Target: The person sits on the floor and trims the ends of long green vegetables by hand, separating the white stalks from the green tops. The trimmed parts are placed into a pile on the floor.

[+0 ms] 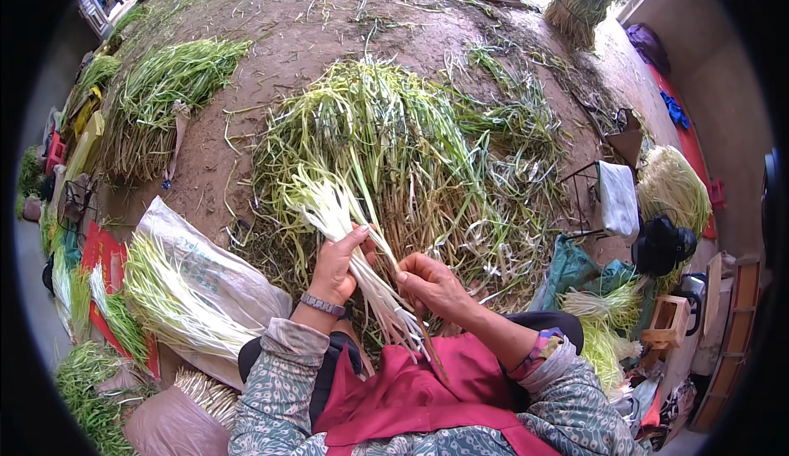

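Note:
My left hand (341, 265) is closed around a bundle of pale, long-stemmed greens (370, 277), whose yellow-green leaf ends point up and away and whose white stem ends hang over my red apron (407, 394). To its right, my right hand (431, 283) pinches a single stalk (385, 243) with a brownish outer layer; its brown lower end trails down onto the apron. The stalk's leafy end passes close beside my left fingers. Just beyond both hands lies a large heap of uncleaned stalks (376, 123) with green leaves and brown lower parts.
A white woven sack (203, 258) at left carries pale cleaned stalks (179, 302). Another leafy heap (179, 86) lies farther left. At right stand a small metal-framed stool (618, 200), a green plastic sheet (564, 271) and a wooden stool (666, 320).

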Demonstrator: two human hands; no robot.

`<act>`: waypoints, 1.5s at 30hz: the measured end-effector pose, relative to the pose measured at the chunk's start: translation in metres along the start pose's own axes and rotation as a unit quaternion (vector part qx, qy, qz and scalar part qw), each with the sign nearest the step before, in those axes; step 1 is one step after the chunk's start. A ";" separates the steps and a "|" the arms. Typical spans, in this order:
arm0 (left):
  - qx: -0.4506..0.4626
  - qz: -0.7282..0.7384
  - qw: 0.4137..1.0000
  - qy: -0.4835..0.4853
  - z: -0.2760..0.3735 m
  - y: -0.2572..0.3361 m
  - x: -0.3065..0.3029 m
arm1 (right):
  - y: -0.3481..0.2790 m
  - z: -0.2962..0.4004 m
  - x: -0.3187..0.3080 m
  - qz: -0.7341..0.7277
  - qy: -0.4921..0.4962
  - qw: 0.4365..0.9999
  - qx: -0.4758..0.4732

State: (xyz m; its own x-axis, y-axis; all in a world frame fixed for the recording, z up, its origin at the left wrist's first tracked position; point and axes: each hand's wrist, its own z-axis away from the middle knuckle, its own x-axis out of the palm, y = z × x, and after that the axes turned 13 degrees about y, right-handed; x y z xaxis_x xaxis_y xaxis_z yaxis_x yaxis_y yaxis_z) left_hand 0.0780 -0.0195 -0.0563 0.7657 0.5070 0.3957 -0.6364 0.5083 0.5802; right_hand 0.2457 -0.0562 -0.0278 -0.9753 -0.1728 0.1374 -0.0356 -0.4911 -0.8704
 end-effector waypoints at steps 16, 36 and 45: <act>0.061 0.022 0.998 0.027 0.002 0.002 0.004 | 0.010 -0.033 0.014 -0.248 0.084 0.965 0.018; 0.122 0.316 0.939 0.049 -0.040 0.094 -0.067 | -0.096 0.002 -0.117 -0.281 0.150 0.938 -0.134; 0.159 0.366 0.916 0.039 -0.046 0.127 -0.117 | -0.093 0.002 -0.148 -0.102 0.195 0.972 -0.084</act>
State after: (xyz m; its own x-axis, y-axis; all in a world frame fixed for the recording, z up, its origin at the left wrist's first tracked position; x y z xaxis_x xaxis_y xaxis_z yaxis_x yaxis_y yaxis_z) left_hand -0.0968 0.0179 -0.0616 0.1275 0.6861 0.7162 -0.9082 -0.2096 0.3624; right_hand 0.3941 0.0140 0.0338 -0.9515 0.2658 0.1548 -0.2406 -0.3296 -0.9130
